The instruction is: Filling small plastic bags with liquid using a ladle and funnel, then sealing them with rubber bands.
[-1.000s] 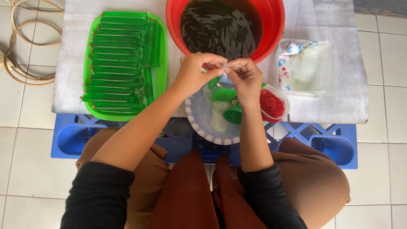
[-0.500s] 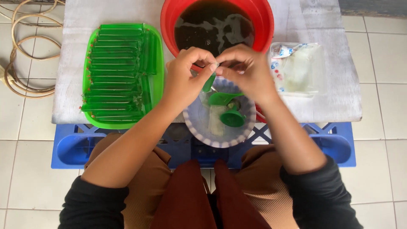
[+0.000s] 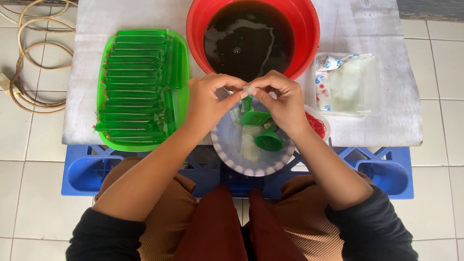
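My left hand (image 3: pixel 209 103) and my right hand (image 3: pixel 280 99) meet above a pale plastic bowl (image 3: pixel 231 155), and both pinch the top of a small clear plastic bag (image 3: pixel 248 91) with green liquid in it. Inside the bowl lie a green funnel (image 3: pixel 268 140) and a green scoop (image 3: pixel 255 117). Just behind my hands stands a red basin (image 3: pixel 199 25) full of dark liquid.
A green tray (image 3: pixel 180 102) with several long filled green bags lies at the left. A clear bag of plastic wrappers (image 3: pixel 345 83) sits at the right, red rubber bands (image 3: pixel 316 125) beside my right wrist. All rest on a white board (image 3: pixel 81 96) over a blue crate (image 3: pixel 82 174). A cord (image 3: pixel 24 87) is coiled on the tiled floor.
Both hands have dropped a little toward the bowl, still together on the small bag. The red rubber bands show again beside my right wrist.
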